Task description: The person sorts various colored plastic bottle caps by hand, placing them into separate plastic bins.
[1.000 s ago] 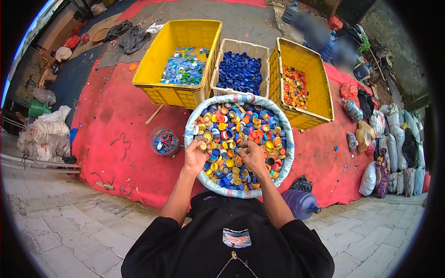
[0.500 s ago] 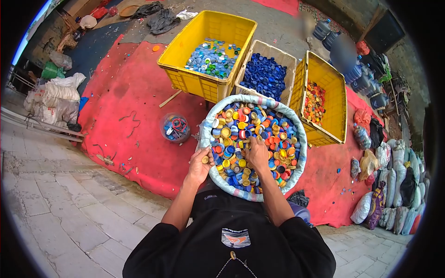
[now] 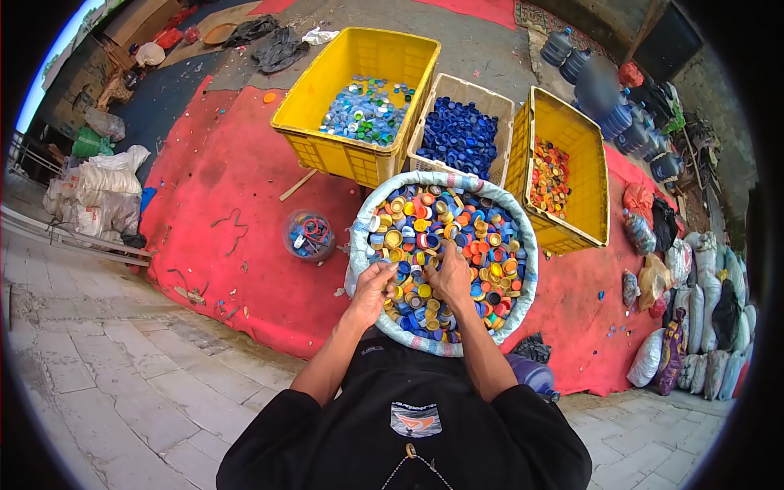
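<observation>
A round sack with a rolled pale-blue rim (image 3: 527, 245) is full of mixed-colour plastic bottle caps (image 3: 490, 269) and stands right in front of my body. My left hand (image 3: 373, 292) is curled at the sack's left side, above the near-left caps. Its fingers are closed round a yellowish cap that showed there a moment ago and is now mostly hidden. Down among the caps near the middle is my right hand (image 3: 452, 279), fingers bent and touching them. What its fingertips grip is hidden.
Beyond the sack stand a yellow crate (image 3: 335, 151) of light-blue and green caps, a white crate (image 3: 510, 122) of dark-blue caps and another yellow crate (image 3: 588, 171) of orange-red caps. A clear tub (image 3: 310, 235) sits left on the red mat (image 3: 220, 180). Stuffed sacks (image 3: 698, 318) line the right.
My left hand has moved right and inward, from outside the rim to over the caps. My right hand stays among the caps with only a small shift. The view has tilted slightly.
</observation>
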Demonstrator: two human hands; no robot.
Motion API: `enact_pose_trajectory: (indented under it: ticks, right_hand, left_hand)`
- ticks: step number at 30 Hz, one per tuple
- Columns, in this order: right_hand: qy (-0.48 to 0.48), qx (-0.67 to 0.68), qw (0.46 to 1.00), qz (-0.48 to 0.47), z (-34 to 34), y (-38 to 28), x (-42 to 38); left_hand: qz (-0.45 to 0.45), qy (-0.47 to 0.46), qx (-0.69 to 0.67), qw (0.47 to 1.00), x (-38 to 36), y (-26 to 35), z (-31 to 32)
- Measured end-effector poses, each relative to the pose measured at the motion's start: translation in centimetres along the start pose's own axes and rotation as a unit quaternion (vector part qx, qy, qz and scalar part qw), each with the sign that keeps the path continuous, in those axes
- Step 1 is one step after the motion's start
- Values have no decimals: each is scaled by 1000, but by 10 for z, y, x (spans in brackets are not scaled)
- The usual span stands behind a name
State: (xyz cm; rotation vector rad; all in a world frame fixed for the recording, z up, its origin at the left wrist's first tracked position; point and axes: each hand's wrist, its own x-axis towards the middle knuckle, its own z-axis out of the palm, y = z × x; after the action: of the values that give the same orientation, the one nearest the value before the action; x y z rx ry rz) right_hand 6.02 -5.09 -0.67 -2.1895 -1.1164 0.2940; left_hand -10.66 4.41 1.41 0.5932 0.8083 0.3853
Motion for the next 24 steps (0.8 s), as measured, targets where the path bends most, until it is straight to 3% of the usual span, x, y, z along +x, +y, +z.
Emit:
enact_pose_trajectory:
  ticks: [5,6,10,13,19,20,23,24]
  right_hand:
    - [-21,159,985,58,-41,-28,-13]
    - [16,155,988,-10,-39,-26,-17]
    - [-22,219,975,15,-44,-32,-36]
    - [12,201,979,-24,-38,-25,-46]
    - [32,267,962,47,-38,-15,-56]
    - [32,287,955,62,-40,-15,-57]
    - [56,336,936,88,-43,-7,-59]
    - [69,370,922,97,-44,-3,-60]
  left_hand:
    - [-48,-14,100,994,4,3,21]
    - [-64,-16,99,993,4,3,27]
    - [-80,-64,111,989,7,-8,33]
    - [-104,-73,124,984,5,-10,37]
    - [-102,-71,107,987,4,-13,41]
    - [-97,-69,106,987,3,-12,42]
    - [-16,-63,366,929,5,-11,41]
    - [99,-65,441,890,9,-16,38]
